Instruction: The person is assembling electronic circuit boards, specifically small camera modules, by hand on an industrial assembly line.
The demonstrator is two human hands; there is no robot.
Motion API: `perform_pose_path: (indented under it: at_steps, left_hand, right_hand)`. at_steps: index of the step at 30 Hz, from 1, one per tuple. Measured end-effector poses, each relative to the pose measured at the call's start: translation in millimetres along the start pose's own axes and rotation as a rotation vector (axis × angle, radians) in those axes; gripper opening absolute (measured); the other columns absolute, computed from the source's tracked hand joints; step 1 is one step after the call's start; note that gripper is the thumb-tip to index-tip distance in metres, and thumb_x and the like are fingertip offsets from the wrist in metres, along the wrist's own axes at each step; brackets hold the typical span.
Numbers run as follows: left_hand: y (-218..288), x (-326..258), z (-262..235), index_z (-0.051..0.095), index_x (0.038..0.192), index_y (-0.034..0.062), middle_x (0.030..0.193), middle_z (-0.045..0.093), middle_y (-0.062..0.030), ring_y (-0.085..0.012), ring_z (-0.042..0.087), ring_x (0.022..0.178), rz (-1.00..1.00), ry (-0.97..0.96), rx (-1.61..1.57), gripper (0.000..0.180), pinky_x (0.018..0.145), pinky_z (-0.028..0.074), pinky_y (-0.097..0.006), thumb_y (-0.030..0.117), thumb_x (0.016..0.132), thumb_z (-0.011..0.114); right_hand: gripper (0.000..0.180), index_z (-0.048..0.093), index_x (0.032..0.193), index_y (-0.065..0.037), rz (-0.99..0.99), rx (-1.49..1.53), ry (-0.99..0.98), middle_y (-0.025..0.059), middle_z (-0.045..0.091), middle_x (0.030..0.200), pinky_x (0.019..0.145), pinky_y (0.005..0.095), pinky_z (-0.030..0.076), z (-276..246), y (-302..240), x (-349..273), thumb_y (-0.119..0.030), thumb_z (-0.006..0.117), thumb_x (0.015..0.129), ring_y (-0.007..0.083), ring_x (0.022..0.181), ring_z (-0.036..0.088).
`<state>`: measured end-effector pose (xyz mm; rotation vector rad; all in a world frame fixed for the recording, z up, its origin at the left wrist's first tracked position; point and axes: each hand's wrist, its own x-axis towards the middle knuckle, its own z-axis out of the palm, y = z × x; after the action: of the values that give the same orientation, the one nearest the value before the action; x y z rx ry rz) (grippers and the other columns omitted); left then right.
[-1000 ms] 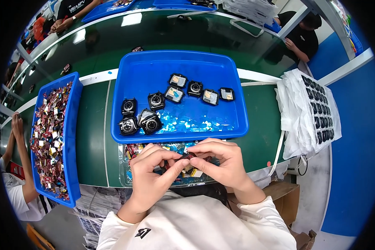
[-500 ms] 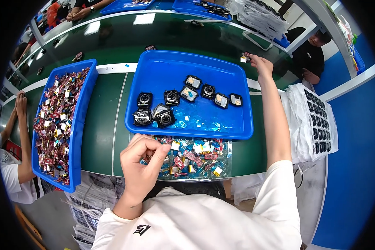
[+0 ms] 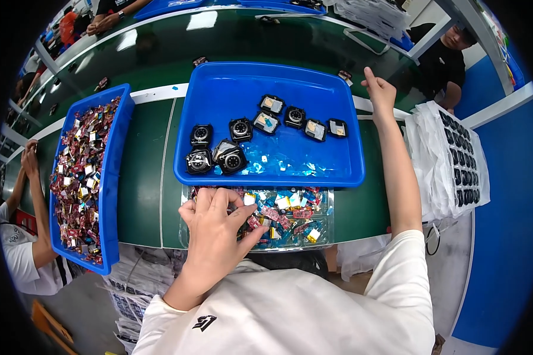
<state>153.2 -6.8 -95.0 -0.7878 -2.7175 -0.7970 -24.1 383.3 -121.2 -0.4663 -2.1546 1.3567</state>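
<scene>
My left hand (image 3: 219, 228) hovers over a clear plastic tray (image 3: 327, 228), thumb and forefinger apart, with nothing visible between them. Small pinkish-red circuit boards with white battery cells (image 3: 283, 203) and bits of blue film lie in that tray. Out at the right, my right hand (image 3: 380, 96) is stretched over the green belt (image 3: 237, 38), empty, its forefinger extended and other fingers curled. Just beyond its fingertip a small board with a cell (image 3: 344, 76) rests on the belt. Between my arms a blue tray (image 3: 331, 171) contains several black watch cases (image 3: 234, 157) and scraps of blue film.
A long blue bin (image 3: 108, 236) full of similar boards stands at left, near another person's hands (image 3: 29, 155). White-wrapped trays of black parts (image 3: 450, 157) are stacked at right. A person in black (image 3: 444, 65) sits across the belt. More boards (image 3: 102, 83) lie along it.
My right hand has let go of the small board, which now lies on the belt. My left hand has shifted right and down over the clear tray, its thumb and forefinger spreading.
</scene>
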Motion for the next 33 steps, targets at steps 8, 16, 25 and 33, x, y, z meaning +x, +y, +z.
perform_pose_path:
  at_steps: [8, 16, 25, 33]
  left_hand:
    - [-12, -1, 0, 0.064, 0.084, 0.0105, 0.093, 0.055, 0.001, -0.0206, 0.046, 0.094, -0.054, -0.17, -0.106, 0.035, 0.08, 0.025, -0.036, 0.022, 0.058, 0.084]
    - [-3, 10, 1, 0.066, 0.084, 0.0039, 0.076, 0.064, -0.0012, -0.0099, 0.054, 0.07, -0.23, -0.041, -0.67, 0.031, 0.062, 0.037, -0.024, 0.005, 0.059, 0.083]
    - [-11, 5, 11, 0.073, 0.081, 0.0021, 0.076, 0.069, -0.0057, -0.0146, 0.056, 0.07, -0.176, 0.092, -0.855, 0.016, 0.068, 0.04, -0.027, 0.001, 0.066, 0.079]
    - [-9, 9, 12, 0.068, 0.08, 0.0016, 0.081, 0.066, -0.0055, -0.015, 0.055, 0.078, -0.022, 0.119, -0.979, 0.024, 0.074, 0.039, -0.028, 0.004, 0.061, 0.083]
  right_hand:
    - [0.022, 0.066, 0.089, 0.0, -0.171, 0.07, -0.626, -0.0007, 0.056, 0.066, 0.057, 0.0216, 0.04, -24, -100, -160, -0.018, 0.055, 0.094, 0.0055, 0.061, 0.05]
    - [0.021, 0.07, 0.094, -0.005, -0.675, 0.166, -0.583, 0.005, 0.062, 0.079, 0.059, 0.0301, 0.047, 17, -91, -258, -0.009, 0.074, 0.073, 0.0199, 0.067, 0.058]
    - [0.021, 0.07, 0.083, -0.004, -0.897, 0.049, -0.348, 0.0056, 0.064, 0.075, 0.052, 0.0284, 0.045, 22, -88, -255, -0.002, 0.078, 0.064, 0.0186, 0.062, 0.059]
    - [0.02, 0.067, 0.096, 0.0, -0.508, 0.294, -0.519, 0.0107, 0.064, 0.089, 0.06, 0.0285, 0.048, 13, -97, -257, 0.002, 0.068, 0.076, 0.0196, 0.073, 0.061]
